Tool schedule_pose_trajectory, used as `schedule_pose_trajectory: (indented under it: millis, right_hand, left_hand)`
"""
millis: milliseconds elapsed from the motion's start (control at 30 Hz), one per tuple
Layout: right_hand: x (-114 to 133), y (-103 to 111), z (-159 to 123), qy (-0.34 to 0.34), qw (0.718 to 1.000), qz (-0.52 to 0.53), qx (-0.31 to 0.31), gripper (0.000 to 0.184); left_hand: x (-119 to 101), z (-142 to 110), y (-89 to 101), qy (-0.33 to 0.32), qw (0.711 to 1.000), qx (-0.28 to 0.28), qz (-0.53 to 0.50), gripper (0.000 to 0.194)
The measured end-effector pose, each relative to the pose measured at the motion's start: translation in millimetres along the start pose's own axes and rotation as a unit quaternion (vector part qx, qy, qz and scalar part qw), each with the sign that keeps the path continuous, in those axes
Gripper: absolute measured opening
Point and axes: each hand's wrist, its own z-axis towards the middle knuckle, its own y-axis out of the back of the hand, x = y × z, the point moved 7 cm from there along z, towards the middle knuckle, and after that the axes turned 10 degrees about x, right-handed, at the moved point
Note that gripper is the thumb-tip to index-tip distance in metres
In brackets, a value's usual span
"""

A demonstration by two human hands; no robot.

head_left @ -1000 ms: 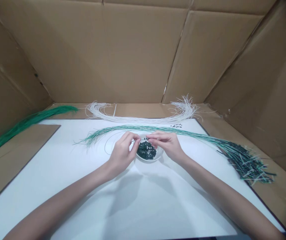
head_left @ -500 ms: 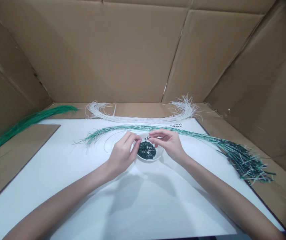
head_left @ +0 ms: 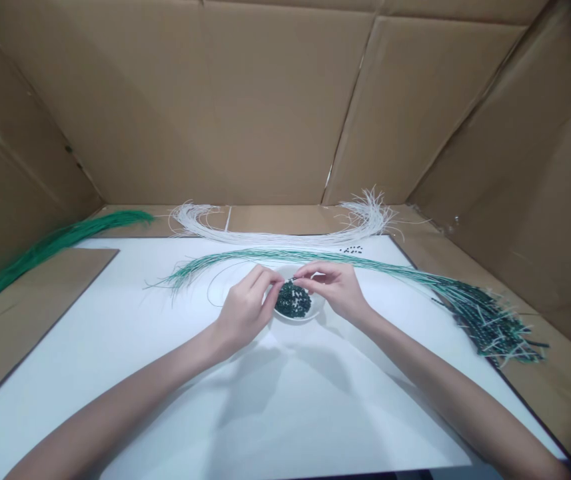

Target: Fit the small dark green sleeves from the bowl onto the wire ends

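Over a small white bowl (head_left: 318, 312), both of my hands are pinched close together. Dark green beads (head_left: 292, 300) are heaped inside the bowl. My left hand (head_left: 248, 303) is closed, thumb and index finger pressed on a thin cord (head_left: 209, 288) whose loose length curves out to the left on the white board. Facing it, my right hand (head_left: 335, 287) pinches at the cord's end, with a tiny dark bead showing at its fingertips. The exact grip there is too small to make out fully.
Behind the bowl lies a long bundle of green strands (head_left: 285, 254), its beaded ends (head_left: 495, 327) spread at the right. White strands (head_left: 285, 238) curve along the back. A green bundle (head_left: 50, 247) lies left. Several dark beads (head_left: 351, 250) are scattered behind. Cardboard walls (head_left: 265, 107) surround the board.
My right fingertips have shifted slightly left, closer to the left ones. The beaded stretch of cord visible between my hands shows less now. Everything else has stayed in place.
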Motion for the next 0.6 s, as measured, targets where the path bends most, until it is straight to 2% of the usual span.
schedule_pose_trajectory:
  millis: [267,400,600]
  right_hand:
    - [-8,-3,1,-0.019,0.999,0.026,0.032,0.014]
    - [-10,-1,2,-0.03,0.998,0.056,0.021,0.028]
    - [-4,4,3,-0.03,0.997,0.07,-0.016,0.011]
  left_hand:
    - [5,1,0.6,0.035,0.999,0.0,-0.04,0.008]
    - [10,2,2.4,0.064,0.997,-0.003,-0.053,0.009]
    - [10,3,6.5,0.074,0.994,-0.018,-0.081,0.008]
